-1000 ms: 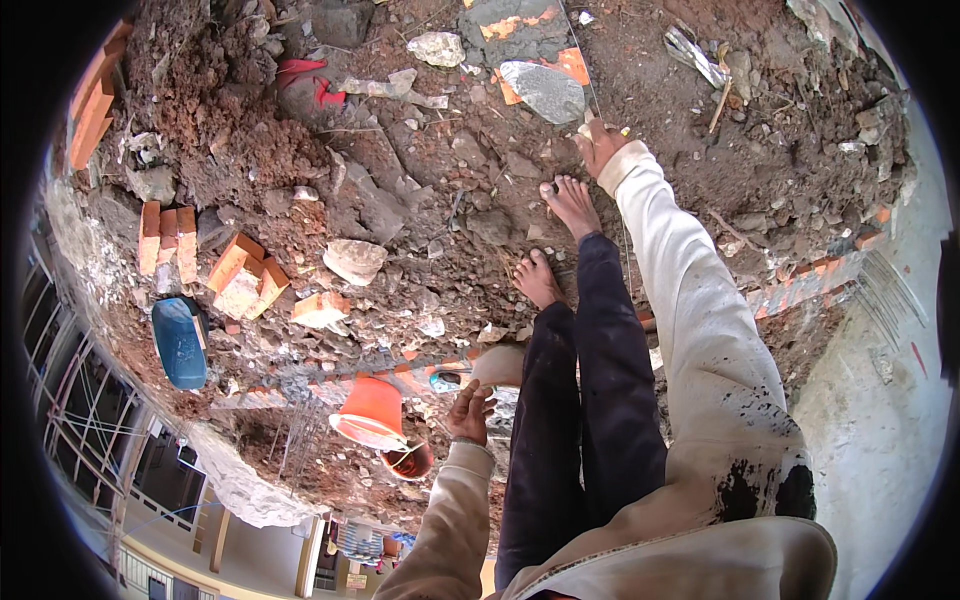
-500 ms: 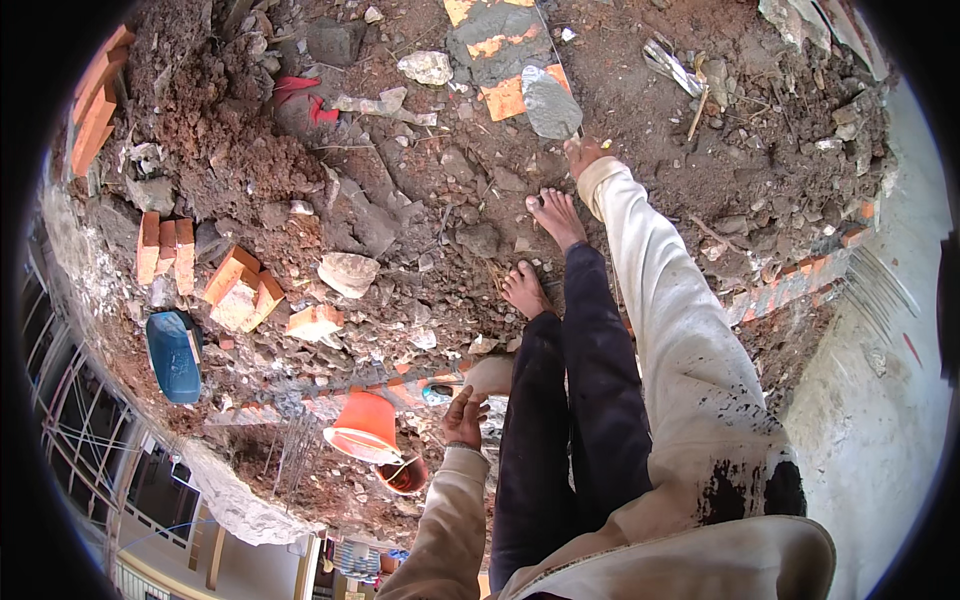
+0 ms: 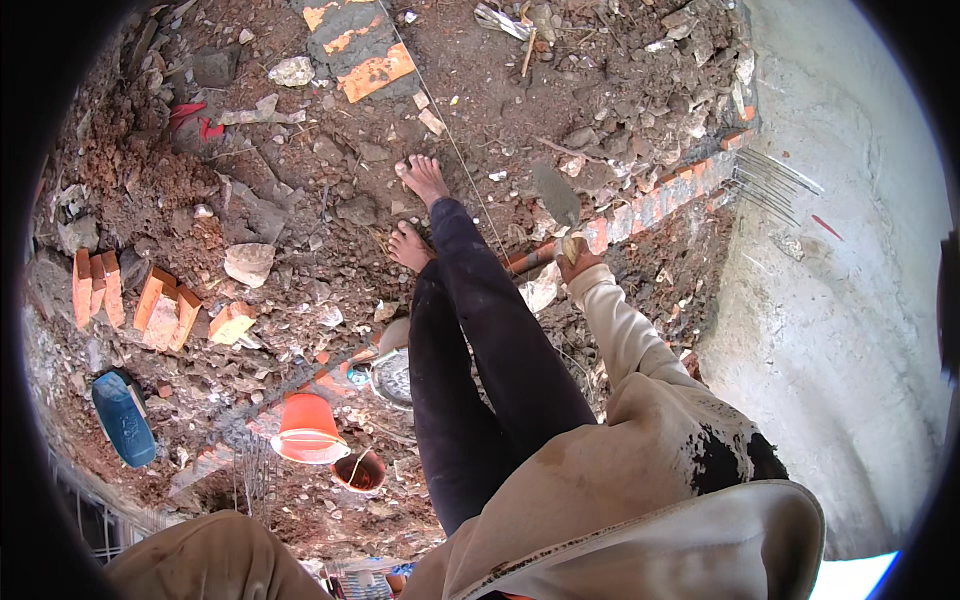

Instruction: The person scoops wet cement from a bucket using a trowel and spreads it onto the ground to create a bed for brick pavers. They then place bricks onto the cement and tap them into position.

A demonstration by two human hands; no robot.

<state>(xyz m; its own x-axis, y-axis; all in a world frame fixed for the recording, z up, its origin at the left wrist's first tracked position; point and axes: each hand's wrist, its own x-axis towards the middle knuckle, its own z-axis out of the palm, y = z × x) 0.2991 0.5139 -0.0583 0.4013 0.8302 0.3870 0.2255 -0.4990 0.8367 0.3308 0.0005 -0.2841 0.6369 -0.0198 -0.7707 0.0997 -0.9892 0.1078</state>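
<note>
Left sleeve: tan, near left; the left hand is hidden from view, its condition cannot be told.
Small bucket: dark red, upright, just right of and nearer than the orange bucket.
Orange bucket: near left, tilted in view, pale rim toward the near side.
Blue container: left, on the rubble.
Basin: round, grey, partly hidden by the dark trouser leg.
Right hand: closed around the trowel handle, right of the legs.
Trowel: over the ground just beside the low brick course, grey blade pointing to the far side.
Low brick course: orange bricks with grey mortar, running far right.
Loose bricks: grouped at left.
Bare feet: mid-scene, on soil.
String: thin, right of the feet, reaching the far edge.
Mortared bricks: far, grey mortar partly covering orange faces.
</note>
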